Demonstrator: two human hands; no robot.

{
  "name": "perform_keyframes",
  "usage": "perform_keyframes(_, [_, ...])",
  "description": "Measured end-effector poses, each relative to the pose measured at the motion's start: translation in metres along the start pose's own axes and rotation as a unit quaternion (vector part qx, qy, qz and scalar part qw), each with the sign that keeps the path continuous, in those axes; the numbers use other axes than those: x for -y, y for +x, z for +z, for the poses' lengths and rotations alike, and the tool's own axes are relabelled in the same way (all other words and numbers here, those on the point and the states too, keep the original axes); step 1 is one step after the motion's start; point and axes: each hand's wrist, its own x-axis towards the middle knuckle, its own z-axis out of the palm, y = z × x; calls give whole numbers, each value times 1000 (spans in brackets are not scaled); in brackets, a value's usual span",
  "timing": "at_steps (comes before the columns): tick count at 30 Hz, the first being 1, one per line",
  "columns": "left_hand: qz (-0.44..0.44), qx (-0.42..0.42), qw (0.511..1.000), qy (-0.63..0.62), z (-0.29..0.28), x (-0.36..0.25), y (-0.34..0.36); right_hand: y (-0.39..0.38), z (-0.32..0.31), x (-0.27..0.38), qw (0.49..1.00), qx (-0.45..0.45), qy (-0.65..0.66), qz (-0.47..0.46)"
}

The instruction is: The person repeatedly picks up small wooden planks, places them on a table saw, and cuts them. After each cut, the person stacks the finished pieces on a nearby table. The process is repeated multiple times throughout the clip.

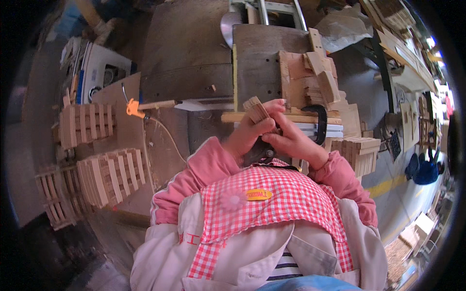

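Note:
My two hands meet in front of my chest, over the near edge of a saw table (189,82). Between them is a small bundle of thin wooden strips (256,109), its upper end tilted to the left. My left hand (248,136) is closed round the strips from below. My right hand (297,143) closes on them from the right, its fingers against the bundle and my left thumb. The lower end of the strips is hidden by the hands. Just beyond lies a wooden fence strip (301,118), held by a black clamp (321,127) at its right.
A round saw blade (229,29) stands at the table's far side. Wooden blocks (324,80) lie on a board at the right. Slat stacks stand at left (111,177) and right (359,153). An orange-handled tool (134,108) with a cord lies left. Another person (427,167) is far right.

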Motion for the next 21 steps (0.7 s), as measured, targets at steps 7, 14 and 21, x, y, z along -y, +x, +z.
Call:
perform_keyframes(7, [69, -400, 912, -59, -99, -48, -18, 93, -30, -31, 928, -10, -369, -41])
perform_keyframes(14, [-39, -299, 954, 0, -133, -19, 0, 134, -18, -78, 852, 17, -522, -39])
perform_keyframes(21, [78, -508, 816, 263, -161, -30, -13, 122, -13, -87, 841, 109, -531, 0])
